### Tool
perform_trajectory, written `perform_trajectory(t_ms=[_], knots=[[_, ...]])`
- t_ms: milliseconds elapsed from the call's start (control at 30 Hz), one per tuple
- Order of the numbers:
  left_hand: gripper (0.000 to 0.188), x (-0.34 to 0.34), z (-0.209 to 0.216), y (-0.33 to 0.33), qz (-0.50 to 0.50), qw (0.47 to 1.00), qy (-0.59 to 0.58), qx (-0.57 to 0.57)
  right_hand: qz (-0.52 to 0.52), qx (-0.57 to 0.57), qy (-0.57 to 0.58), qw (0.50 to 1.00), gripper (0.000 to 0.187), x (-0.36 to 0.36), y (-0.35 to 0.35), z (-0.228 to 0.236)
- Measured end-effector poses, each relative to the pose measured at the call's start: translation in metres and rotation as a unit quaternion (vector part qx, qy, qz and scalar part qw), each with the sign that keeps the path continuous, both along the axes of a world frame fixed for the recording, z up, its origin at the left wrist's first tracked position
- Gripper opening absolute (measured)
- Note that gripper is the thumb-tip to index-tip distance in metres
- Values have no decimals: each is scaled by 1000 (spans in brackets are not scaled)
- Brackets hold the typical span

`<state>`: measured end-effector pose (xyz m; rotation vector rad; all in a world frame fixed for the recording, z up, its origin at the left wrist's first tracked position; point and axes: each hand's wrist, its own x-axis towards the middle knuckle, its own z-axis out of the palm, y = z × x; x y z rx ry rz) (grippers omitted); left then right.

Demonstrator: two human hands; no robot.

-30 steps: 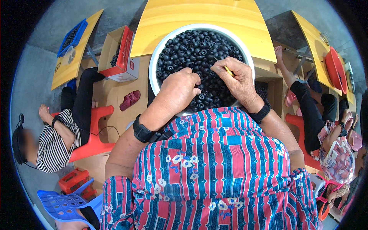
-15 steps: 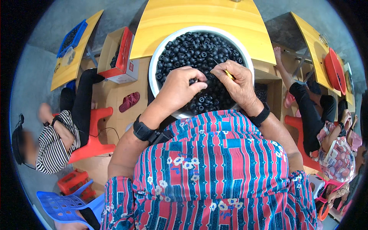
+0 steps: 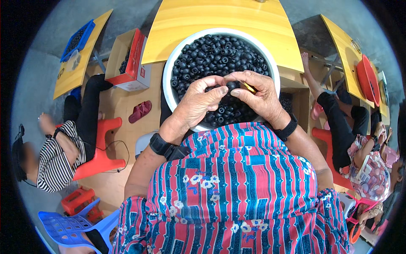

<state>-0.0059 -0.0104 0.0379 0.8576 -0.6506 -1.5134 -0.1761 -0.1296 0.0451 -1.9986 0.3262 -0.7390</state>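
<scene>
A wide metal basin point(image 3: 167, 76) full of small, round black pieces with holes point(image 3: 215, 50) is in front of me. Over its near half my two hands meet at the fingertips. My left hand point(image 3: 198, 101) is closed in a pinch at one black piece point(image 3: 232, 86), which shows between the two hands. My right hand point(image 3: 260, 96) is curled round a thin yellow tool point(image 3: 249, 87), its thumb and forefinger also at that piece. The tool's tip is hidden by the fingers, so I cannot tell whether it touches the piece.
Beyond the basin is a yellow table point(image 3: 220, 15). Left of it stands a red and white carton point(image 3: 137, 76), with a dark red slipper point(image 3: 140, 111) on the floor. Co-workers sit on both sides, near a blue crate point(image 3: 78, 40) and a red basin point(image 3: 367, 80) on other tables.
My left hand has moved right and turned, and its fingertips now meet my right hand's. The right hand has shifted slightly left. The black piece now shows between them.
</scene>
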Motion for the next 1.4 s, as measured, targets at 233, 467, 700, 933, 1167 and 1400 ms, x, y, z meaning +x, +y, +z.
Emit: perform_trajectory(t_ms=[233, 467, 700, 933, 1167, 1400], knots=[[23, 0, -9, 2, -31, 997, 70, 0, 12, -21, 12, 1000, 34, 1, 2, 4], [22, -1, -12, 3, -10, 998, 38, -40, -19, -20, -38, 999, 21, 4, 8, 9], [24, 0, -11, 4, 18, 998, 16, -65, -15, -115, 19, 993, 21, -1, 5, 8], [26, -1, -8, 5, 19, 996, -28, -79, -30, -201, 60, 977, 21, 0, 9, 13], [28, -1, -8, 6, 16, 996, -35, -81, -40, -212, 63, 974, 21, 0, 9, 12], [28, 0, -7, 6, 20, 996, -40, -79, -50, -219, 56, 973, 21, 0, 9, 13]])
